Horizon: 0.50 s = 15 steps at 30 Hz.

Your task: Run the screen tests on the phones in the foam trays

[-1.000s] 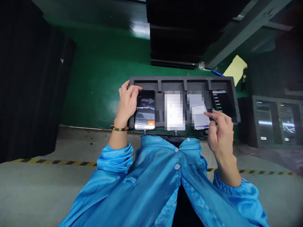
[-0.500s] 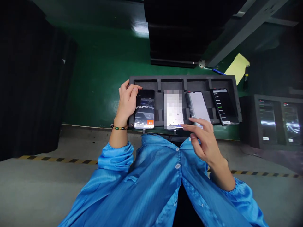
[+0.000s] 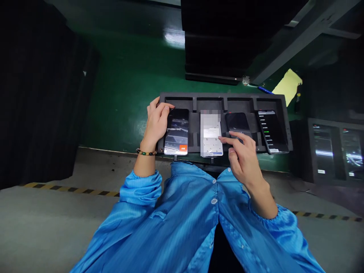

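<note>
A black foam tray [image 3: 194,140] holds several smartphones in a row. My left hand [image 3: 156,123] is curled over the tray's left end, beside the leftmost phone [image 3: 176,136], whose dark screen shows white text and an orange button. My right hand [image 3: 243,157] holds nothing; its index fingertip meets the right edge of the second phone's lit, partly blurred screen [image 3: 209,132], and another finger extends over the third phone. That third phone [image 3: 237,120] has a dark screen and is partly covered. The rightmost phone [image 3: 271,132] displays a list with one green line.
Short plugs [image 3: 175,158] stick out below the two left phones. At the back right lie a yellow sheet [image 3: 288,85] and a blue pen [image 3: 265,90]. Another tray [image 3: 335,151] with phones stands to the right. A black box-like object [image 3: 210,45] rises behind the tray.
My right index finger has moved up the second phone's screen, where a pale box now shows. The third phone's screen has turned from light to dark. My left hand keeps its place on the tray.
</note>
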Motion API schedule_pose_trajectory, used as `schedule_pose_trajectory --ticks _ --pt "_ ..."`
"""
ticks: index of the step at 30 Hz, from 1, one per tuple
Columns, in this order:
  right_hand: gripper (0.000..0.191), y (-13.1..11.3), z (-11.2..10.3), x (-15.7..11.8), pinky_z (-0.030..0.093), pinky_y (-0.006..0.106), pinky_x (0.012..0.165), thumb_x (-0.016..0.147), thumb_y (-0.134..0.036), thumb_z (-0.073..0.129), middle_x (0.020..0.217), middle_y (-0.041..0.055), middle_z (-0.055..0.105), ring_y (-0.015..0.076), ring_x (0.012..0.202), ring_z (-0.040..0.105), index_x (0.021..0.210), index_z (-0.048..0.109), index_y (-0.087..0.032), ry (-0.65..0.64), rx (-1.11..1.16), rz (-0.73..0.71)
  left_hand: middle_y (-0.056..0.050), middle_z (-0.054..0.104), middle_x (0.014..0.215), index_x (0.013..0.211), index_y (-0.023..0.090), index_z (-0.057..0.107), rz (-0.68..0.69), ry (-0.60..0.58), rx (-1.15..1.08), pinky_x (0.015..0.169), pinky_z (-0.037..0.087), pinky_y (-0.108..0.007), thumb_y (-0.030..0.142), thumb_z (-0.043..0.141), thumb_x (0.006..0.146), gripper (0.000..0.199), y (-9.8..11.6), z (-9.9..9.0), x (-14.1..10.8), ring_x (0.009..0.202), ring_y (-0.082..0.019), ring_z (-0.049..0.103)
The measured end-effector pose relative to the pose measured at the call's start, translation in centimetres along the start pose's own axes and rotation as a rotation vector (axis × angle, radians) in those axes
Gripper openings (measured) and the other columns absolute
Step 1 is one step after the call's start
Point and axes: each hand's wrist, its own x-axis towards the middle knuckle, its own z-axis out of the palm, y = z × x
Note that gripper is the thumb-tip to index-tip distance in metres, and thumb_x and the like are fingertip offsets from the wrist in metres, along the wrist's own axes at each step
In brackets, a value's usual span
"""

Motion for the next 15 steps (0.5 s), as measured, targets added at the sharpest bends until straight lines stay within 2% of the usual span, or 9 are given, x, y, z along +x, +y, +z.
schedule_pose_trajectory --ticks 5,9,12,15 --pt "0.039 0.1 0.7 0.5 0.041 0.053 0.120 0.107 -0.017 0.042 0.141 0.0086 0.075 0.0307 0.145 0.057 0.135 0.069 -0.021 0.002 -0.017 0.014 -0.015 0.062 0.151 0.118 0.026 0.079 0.017 -0.001 -0.005 0.135 0.029 -0.053 0.047 0.037 0.116 0.047 -0.1 0.0 0.0 0.163 -0.030 0.040" --pt "0.040 0.3 0.3 0.6 0.040 0.055 0.122 0.108 -0.018 0.040 0.141 0.0086 0.075 0.0307 0.146 0.058 0.135 0.070 -0.022 -0.007 0.007 0.026 -0.015 0.063 0.150 0.118 0.025 0.079 0.026 0.000 -0.007 0.135 0.029 -0.052 0.047 0.037 0.116 0.047 -0.1 0.0 0.1 0.162 -0.030 0.041" --pt "0.038 1.1 -1.0 0.1 0.043 0.055 0.123 0.110 -0.025 0.041 0.140 0.0095 0.075 0.0304 0.145 0.059 0.134 0.070 -0.023 0.097 0.031 0.086 -0.015 0.063 0.150 0.118 0.026 0.079 0.031 0.002 -0.013 0.135 0.029 -0.052 0.050 0.036 0.116 0.049 -0.2 0.1 0.1 0.161 -0.030 0.042" --pt "0.039 2.2 -2.5 -1.3 0.048 0.055 0.119 0.112 -0.038 0.045 0.140 0.0131 0.072 0.0323 0.140 0.061 0.136 0.071 -0.023 0.240 -0.008 0.242 -0.014 0.066 0.147 0.118 0.026 0.078 0.030 0.006 -0.016 0.135 0.029 -0.052 0.052 0.035 0.116 0.050 -0.3 0.1 0.1 0.161 -0.030 0.043"
